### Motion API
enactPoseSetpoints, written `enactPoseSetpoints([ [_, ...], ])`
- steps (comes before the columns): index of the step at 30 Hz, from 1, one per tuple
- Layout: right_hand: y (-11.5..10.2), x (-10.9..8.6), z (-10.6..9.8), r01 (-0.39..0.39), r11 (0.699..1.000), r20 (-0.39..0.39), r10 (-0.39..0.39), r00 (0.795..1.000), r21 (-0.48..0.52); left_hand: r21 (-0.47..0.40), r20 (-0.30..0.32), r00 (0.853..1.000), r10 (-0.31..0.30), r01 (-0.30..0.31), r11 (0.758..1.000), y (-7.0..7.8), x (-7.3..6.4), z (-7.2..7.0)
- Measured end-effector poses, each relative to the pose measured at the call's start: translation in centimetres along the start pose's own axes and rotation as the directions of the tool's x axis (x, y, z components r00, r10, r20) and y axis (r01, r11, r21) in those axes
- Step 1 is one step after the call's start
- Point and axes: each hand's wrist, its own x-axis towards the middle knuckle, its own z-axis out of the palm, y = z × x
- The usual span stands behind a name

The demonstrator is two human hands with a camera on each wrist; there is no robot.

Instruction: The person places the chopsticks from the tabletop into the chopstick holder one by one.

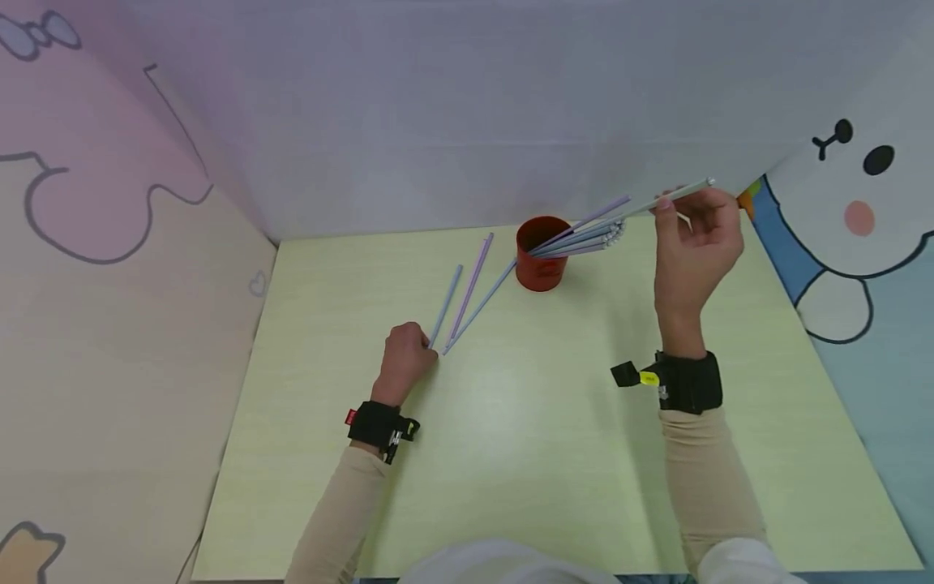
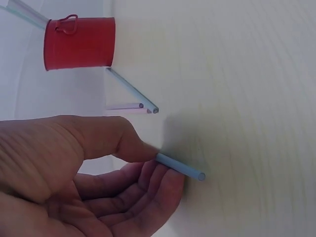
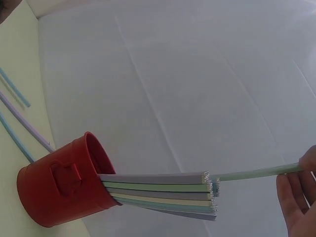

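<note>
In the left wrist view, my left hand [image 2: 113,173] pinches a slim blue pencil-like stick [image 2: 181,168] near one end, with thumb above and curled fingers below. The same blue stick [image 1: 447,300] lies low over the table. My right hand [image 1: 696,235] is raised to the right of a small red bucket [image 1: 541,272] and pinches a pale green stick [image 3: 256,173]. Behind the bunched sticks [image 3: 163,187], the green stick's lower end is hidden. These pastel sticks lean out of the bucket, their tips sparkling.
Purple sticks [image 1: 473,284] lie on the pale table [image 1: 525,454], right of the held blue one. Another blue stick [image 1: 481,307] slants from the bucket's base towards my left hand. A white wall covering [image 1: 438,122] rises behind the table; cartoon-printed panels stand at both sides.
</note>
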Motion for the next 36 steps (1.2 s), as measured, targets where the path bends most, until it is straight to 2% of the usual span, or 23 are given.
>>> enactPoseSetpoints([
  [6, 1.1, -0.6, 0.4, -0.02, 0.999, 0.028, 0.021, 0.999, -0.031, -0.057, -0.03, 0.999, 0.011, -0.013, 0.998, -0.8, -0.4, 0.0],
  [13, 2.5, -1.1, 0.0, -0.017, 0.995, 0.07, 0.024, 0.997, -0.097, -0.136, -0.05, 0.999, 0.001, -0.008, 0.991, -0.4, -0.9, 0.3],
  [17, 3.2, -1.5, -0.3, -0.062, 0.992, 0.061, 0.069, 0.996, -0.112, -0.183, -0.068, 0.997, 0.037, -0.049, 0.982, -0.1, -1.1, 0.3],
  [21, 3.5, -1.8, -0.5, -0.108, 0.983, 0.041, 0.115, 0.992, -0.15, -0.207, -0.099, 0.99, 0.101, -0.12, 0.971, 0.3, -1.3, 0.4],
  [23, 3.5, -1.9, -0.5, -0.125, 0.978, 0.026, 0.131, 0.991, -0.169, -0.219, -0.121, 0.983, 0.135, -0.159, 0.963, 0.6, -1.4, 0.5],
  [27, 3.2, -2.6, -0.8, -0.102, 0.972, 0.033, 0.112, 0.993, -0.212, -0.257, -0.157, 0.965, 0.212, -0.247, 0.934, 1.3, -1.7, 0.6],
  [33, 2.1, -5.6, -0.8, -0.109, 0.977, 0.057, 0.121, 0.991, -0.181, -0.247, -0.228, 0.912, 0.341, -0.393, 0.886, 2.1, -2.0, 0.6],
  [36, 1.5, -7.5, -0.3, -0.13, 0.981, 0.093, 0.145, 0.985, -0.147, -0.242, -0.243, 0.89, 0.386, -0.441, 0.864, 2.5, -2.1, 0.6],
])
